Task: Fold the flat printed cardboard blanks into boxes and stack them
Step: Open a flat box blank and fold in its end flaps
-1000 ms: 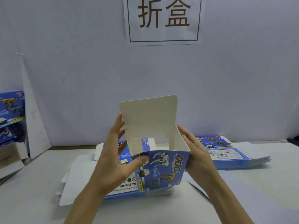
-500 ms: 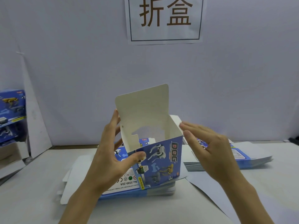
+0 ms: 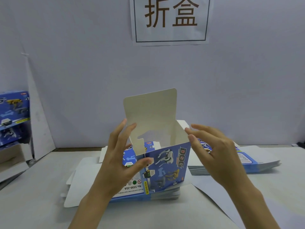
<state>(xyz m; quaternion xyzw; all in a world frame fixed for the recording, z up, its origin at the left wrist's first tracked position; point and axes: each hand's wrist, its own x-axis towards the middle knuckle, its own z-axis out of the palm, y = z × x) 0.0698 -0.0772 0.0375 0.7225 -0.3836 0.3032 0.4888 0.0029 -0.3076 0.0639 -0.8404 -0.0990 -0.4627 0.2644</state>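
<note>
A blue printed box with a dog picture stands upright in front of me, its top open and its white lid flap sticking up at the back. My left hand grips the box's left corner, thumb on the printed front and fingers behind the left wall. My right hand is at the upper right corner with straight fingers, the fingertips touching the right side flap. The box sits over a stack of flat blanks lying on the table.
A second pile of flat blanks lies to the right. Folded blue boxes are stacked at the far left beside a white leaning board. A paper sign hangs on the wall behind. A loose white sheet lies near my right wrist.
My right hand let go of the box's right wall, drew back, then came in to the upper right corner flap. My left hand kept its hold and the box rose slightly.
</note>
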